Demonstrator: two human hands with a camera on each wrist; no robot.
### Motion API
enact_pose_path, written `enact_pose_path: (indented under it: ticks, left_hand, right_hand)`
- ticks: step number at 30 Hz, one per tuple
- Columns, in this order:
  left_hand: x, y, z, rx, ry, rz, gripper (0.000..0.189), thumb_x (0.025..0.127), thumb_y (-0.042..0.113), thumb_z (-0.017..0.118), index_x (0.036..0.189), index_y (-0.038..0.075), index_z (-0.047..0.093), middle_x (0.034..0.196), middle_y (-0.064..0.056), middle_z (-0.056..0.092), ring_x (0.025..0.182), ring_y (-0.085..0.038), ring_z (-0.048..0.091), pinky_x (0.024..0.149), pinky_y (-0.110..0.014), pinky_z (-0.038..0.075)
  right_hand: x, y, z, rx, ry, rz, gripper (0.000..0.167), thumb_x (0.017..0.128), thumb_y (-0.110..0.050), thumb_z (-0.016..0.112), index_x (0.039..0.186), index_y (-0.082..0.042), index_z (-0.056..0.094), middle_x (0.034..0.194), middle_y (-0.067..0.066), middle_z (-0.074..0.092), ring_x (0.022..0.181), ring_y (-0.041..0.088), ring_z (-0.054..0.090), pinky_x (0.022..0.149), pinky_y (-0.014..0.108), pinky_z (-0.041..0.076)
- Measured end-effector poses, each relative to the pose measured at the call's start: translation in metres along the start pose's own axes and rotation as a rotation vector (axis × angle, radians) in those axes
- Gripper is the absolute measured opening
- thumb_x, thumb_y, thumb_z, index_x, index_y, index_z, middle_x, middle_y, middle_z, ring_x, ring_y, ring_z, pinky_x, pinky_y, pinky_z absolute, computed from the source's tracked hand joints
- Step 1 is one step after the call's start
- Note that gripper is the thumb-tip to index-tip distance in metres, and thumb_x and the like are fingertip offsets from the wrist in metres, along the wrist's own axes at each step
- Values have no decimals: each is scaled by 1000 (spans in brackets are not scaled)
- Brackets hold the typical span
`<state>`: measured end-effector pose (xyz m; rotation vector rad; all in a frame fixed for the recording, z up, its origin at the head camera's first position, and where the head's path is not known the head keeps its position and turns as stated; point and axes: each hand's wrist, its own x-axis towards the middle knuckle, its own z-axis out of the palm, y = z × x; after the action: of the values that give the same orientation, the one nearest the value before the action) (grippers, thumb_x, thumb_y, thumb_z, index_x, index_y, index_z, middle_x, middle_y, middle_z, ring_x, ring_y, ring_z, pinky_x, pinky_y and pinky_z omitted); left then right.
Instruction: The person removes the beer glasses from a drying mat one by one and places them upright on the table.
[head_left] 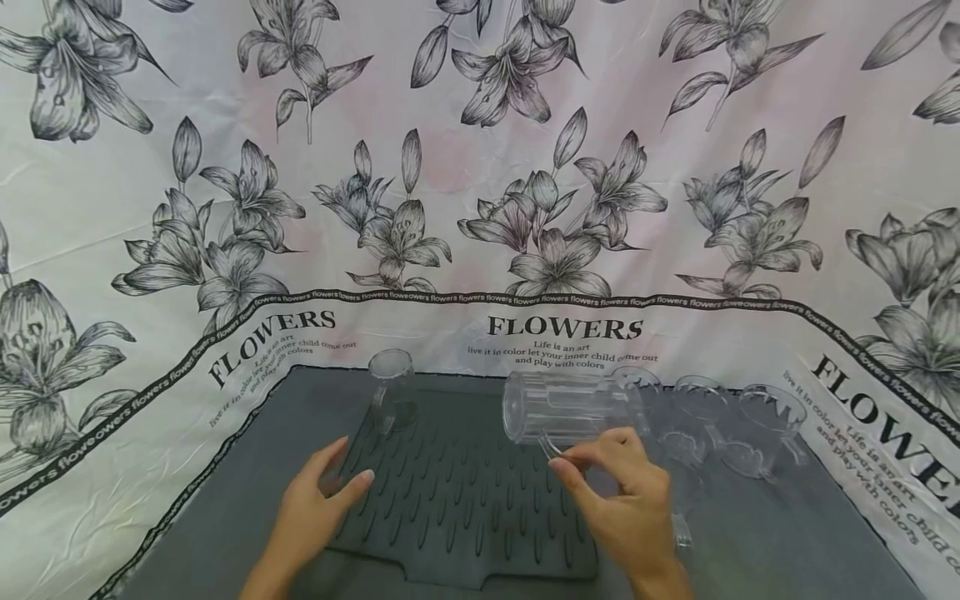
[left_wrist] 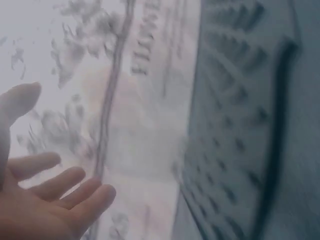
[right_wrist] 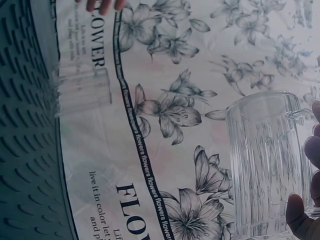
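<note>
My right hand [head_left: 626, 496] grips the handle of a clear ribbed mug [head_left: 566, 408], which lies sideways in the air with its mouth to the left. In the right wrist view, that mug [right_wrist: 265, 170] shows vertical ribs, with fingers around its handle at the right edge. Spread and holding nothing, my left hand [head_left: 311, 508] hovers by the left side of a dark ridged mat [head_left: 450, 562]. A clear glass [head_left: 392, 400] stands upright at the mat's back left corner, a little beyond the left fingertips. Left wrist view: the fingers [left_wrist: 55, 185] are loosely extended.
Behind and right of the held mug stand several clear glass vessels, including one at the far right [head_left: 765, 429] and another beside it [head_left: 697, 404]. Part of a clear object [head_left: 681, 531] shows by my right wrist. A flower-printed cloth [head_left: 420, 333] borders the grey table [head_left: 787, 542].
</note>
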<state>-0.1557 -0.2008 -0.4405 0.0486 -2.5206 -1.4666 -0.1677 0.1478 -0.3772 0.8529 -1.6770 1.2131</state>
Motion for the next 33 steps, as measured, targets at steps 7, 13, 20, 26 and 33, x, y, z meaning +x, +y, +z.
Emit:
enact_pose_path:
  ticks: [7,13,20,26,33]
  left_hand:
    - [8,43,25,-323,-25,82,54,92,24,69,138,6,48,137,-12,49,121,-30,52,94,-43,49]
    - [15,78,43,-538,-147,107,54,92,15,68,140,5,47,139,-15,46,122,-36,49,88,-36,53]
    - [22,105,56,-635,-269,156,56,94,14,66,143,3,42,138,-21,42,122,-38,49,87,-43,54]
    - [25,119,66,-667,-355,164,59,94,16,66,145,3,39,138,-23,41,122,-39,48,87,-45,53]
    - [26,125,72,-671,-381,145,60,93,17,67,144,3,40,134,-23,41,115,-36,53,84,-44,55]
  right_hand:
    - [1,0,3,-39,13,-74,21,87,-25,76,76,-8,71,67,-4,63,71,18,51,69,23,42]
    - [7,-13,10,-33,14,-122,30,91,-30,70,73,-6,69,65,-3,61,69,19,49,71,25,42]
    - [5,-14,14,-36,-10,-130,30,92,-31,69,74,-7,69,66,-3,62,68,18,48,72,26,41]
    - [6,-17,16,-24,-26,-138,29,92,-29,69,74,-6,68,66,-3,62,64,16,47,73,27,41]
    - [7,-19,18,6,-24,-155,27,92,-25,70,74,-6,68,65,-3,61,60,12,47,73,28,40]
